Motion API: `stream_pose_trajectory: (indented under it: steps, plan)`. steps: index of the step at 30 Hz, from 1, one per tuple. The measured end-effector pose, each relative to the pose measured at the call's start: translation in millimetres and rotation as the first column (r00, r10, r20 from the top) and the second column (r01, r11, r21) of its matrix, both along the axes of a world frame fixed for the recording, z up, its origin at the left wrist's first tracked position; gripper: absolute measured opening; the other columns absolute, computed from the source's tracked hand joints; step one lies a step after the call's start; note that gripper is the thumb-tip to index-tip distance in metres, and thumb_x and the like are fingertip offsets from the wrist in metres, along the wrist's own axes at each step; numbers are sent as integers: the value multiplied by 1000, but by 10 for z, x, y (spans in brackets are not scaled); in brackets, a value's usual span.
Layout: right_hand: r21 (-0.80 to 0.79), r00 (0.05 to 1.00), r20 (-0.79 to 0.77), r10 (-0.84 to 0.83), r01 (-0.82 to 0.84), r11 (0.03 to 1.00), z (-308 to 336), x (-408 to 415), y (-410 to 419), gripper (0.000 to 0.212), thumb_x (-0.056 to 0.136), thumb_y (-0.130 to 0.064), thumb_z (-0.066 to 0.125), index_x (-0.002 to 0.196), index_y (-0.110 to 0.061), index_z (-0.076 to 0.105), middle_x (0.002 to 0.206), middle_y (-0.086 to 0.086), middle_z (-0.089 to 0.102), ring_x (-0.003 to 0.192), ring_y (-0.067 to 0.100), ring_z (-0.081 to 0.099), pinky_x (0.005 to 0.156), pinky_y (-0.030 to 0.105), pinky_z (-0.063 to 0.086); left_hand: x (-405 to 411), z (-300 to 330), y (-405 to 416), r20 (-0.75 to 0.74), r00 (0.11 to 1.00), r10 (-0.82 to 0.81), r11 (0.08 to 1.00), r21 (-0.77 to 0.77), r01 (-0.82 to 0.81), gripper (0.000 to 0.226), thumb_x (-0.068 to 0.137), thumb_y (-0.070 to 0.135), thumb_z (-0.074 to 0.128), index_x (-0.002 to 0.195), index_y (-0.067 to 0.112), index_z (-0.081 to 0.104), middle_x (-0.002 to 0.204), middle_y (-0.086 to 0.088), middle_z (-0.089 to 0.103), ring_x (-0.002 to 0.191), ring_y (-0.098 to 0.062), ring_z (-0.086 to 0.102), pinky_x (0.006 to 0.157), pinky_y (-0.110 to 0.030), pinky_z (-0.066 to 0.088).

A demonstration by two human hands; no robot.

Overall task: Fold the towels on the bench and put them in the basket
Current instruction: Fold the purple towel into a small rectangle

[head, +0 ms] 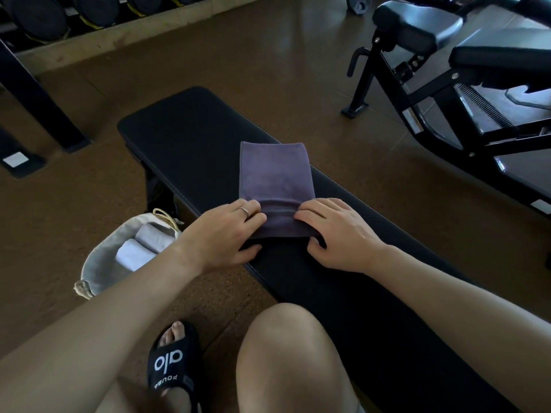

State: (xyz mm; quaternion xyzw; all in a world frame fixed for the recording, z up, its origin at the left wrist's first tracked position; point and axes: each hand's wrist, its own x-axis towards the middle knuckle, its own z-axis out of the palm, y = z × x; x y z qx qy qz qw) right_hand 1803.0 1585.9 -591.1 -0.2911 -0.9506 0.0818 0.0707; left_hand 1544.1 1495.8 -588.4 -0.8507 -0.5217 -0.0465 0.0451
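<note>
A purple towel (275, 177) lies folded into a narrow strip on the black bench (185, 138). Its near end is turned over into a short roll. My left hand (226, 236) grips the left side of that rolled end, thumb underneath. My right hand (337, 234) grips the right side the same way. On the floor to the left of the bench stands a light fabric basket (98, 263), and two rolled pale towels (140, 248) lie inside it.
A black exercise machine (447, 84) stands on the floor to the right of the bench. A rack of dark weights (59, 16) runs along the far left. My knee (286, 338) and a sandalled foot (173, 359) are close below the hands.
</note>
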Motion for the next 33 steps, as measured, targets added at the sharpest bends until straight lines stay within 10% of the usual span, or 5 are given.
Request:
stream_pose_trajectory:
  steps: [9,16,23,28,33]
  plan:
    - [-97,1000,-8,-18,17,995,53,-1,84,53,85,-29,68,137,-23,59,135,-5,62,123,13,57,114,30,37,155,29,55,-92,991,94,995,55,-89,21,84,22,56,101,11,61,100,-9,64,84,-24,62,72,-35,53]
    - [-239,961,-221,-169,115,964,27,-22,145,37,83,-19,67,120,-23,62,107,-9,69,99,11,64,93,35,52,25,141,92,182,970,160,987,-25,-159,18,92,18,53,109,15,59,92,1,64,78,-19,63,67,-34,52]
    - [-595,792,-289,-538,292,749,54,-120,232,7,97,-23,64,104,-26,63,96,-12,69,89,3,65,73,19,48,-119,112,190,573,721,390,921,-253,-296,18,102,22,55,120,22,51,106,3,63,95,-13,61,81,-30,51]
    - [-560,750,-218,-624,428,710,44,-308,317,10,100,-32,60,103,-22,61,93,-6,67,87,12,64,72,28,49,-119,-53,303,625,570,534,844,-347,-410,16,104,29,55,118,22,55,109,2,63,102,-16,62,87,-38,54]
    - [-488,733,-151,-663,528,695,15,-410,343,16,100,-35,59,108,-22,57,97,-4,66,89,15,63,98,47,53,-105,-85,380,656,508,558,824,-364,-434,11,102,29,58,110,21,56,99,5,63,93,-14,64,80,-43,58]
